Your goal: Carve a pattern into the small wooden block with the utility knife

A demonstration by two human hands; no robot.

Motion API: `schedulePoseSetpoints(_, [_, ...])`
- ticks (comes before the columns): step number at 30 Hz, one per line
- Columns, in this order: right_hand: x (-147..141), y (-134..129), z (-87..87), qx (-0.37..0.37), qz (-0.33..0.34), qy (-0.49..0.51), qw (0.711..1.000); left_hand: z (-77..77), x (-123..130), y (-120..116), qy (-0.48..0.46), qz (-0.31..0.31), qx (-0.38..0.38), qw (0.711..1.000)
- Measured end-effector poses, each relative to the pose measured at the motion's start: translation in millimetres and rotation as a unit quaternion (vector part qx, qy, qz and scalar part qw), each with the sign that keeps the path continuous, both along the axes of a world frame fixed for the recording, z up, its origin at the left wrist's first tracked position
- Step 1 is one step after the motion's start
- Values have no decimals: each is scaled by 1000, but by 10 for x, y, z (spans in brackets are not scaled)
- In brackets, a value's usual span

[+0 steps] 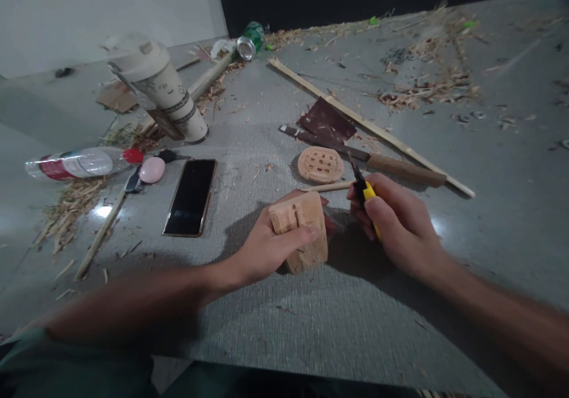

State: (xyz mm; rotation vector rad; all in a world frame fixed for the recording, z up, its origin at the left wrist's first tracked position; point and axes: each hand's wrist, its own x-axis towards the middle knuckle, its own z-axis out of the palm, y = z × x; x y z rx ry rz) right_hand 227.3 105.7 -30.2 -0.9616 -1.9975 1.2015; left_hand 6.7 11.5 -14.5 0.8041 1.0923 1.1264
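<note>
My left hand [275, 238] is wrapped round a carved wooden block [313, 250], thumb across its near face; a groove and notched steps show near its top. In my right hand [395, 217] is a yellow and black utility knife [368, 193], its blade pointing up and away, apart from the block. Just beyond the block lies a round wooden piece [320, 164] cut with a grid of small holes. A thin wooden stick [331, 186] lies between that piece and my hands. Behind them rests a file [391, 167] with a wooden handle, beside dark sandpaper [328, 119].
A long wooden strip [377, 128] slants behind the file. To the left are a phone [191, 198], a plastic bottle [89, 164], a pink oval object [152, 170] and a paper cup [171, 90]. A green can [251, 39] lies at the back, with wood shavings [427, 93] scattered about.
</note>
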Motion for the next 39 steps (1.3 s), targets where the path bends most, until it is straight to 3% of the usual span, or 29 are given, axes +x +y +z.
schedulePoseSetpoints(39, [-11, 1, 29, 8, 11, -3, 1000, 56, -3, 17, 28, -14, -3, 1000])
